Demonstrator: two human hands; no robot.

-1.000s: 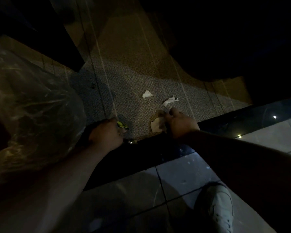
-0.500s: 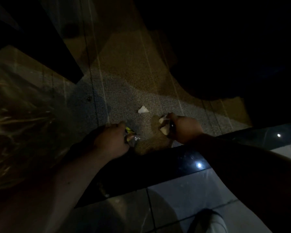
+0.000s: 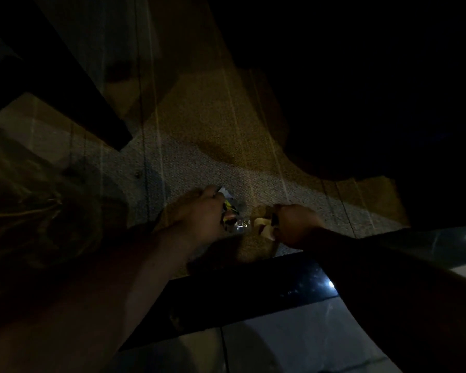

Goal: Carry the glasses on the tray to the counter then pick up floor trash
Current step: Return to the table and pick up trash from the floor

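The scene is dim. My left hand [image 3: 199, 214] is low over the grey carpet [image 3: 194, 162], closed around a yellow-and-black wrapper [image 3: 230, 208] and crinkled clear plastic, with a white scrap [image 3: 223, 190] at its fingertips. Just to its right, my right hand [image 3: 293, 224] is closed on crumpled white paper scraps [image 3: 264, 227]. Both hands are near the carpet's front edge, a hand's width apart. No glasses or tray are in view.
A large translucent plastic bag [image 3: 30, 200] fills the left side. A glossy black floor strip [image 3: 253, 289] borders the carpet, with pale tiles [image 3: 293, 345] nearer me. Dark furniture [image 3: 51, 84] stands at upper left and a dark mass at upper right.
My right hand gathered the white scraps off the carpet. My left hand moved forward to the last white scrap, which now sits at its fingertips. The view shifted forward and my shoe dropped out of sight.
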